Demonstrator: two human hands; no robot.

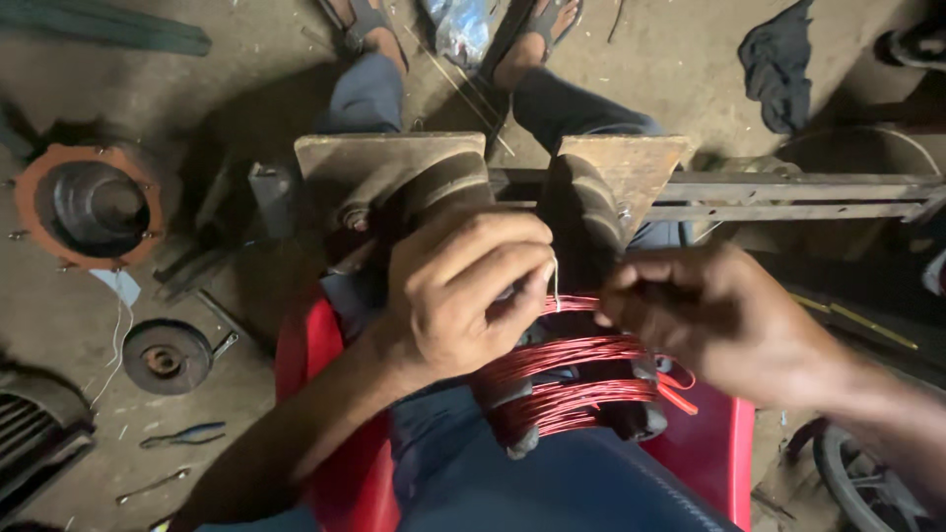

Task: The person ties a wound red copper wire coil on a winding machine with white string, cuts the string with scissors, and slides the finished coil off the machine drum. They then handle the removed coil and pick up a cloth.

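Seen from above, a seated person's left hand [463,296] curls over the top of a wooden coil former [493,177], its fingers closed and pinching a short pale tie string [556,281], while the right hand [714,315] closes its fingertips just beside it, above the red copper wire [572,369] wound in bands round the former's lower part. The former sits between the person's knees over a red stool [315,355], with a metal rail [788,192] running off to the right. On the concrete floor [246,59] lie an orange-rimmed motor cover [89,202], a small pulley [163,357], pliers [182,435] and a dark rag [778,64].
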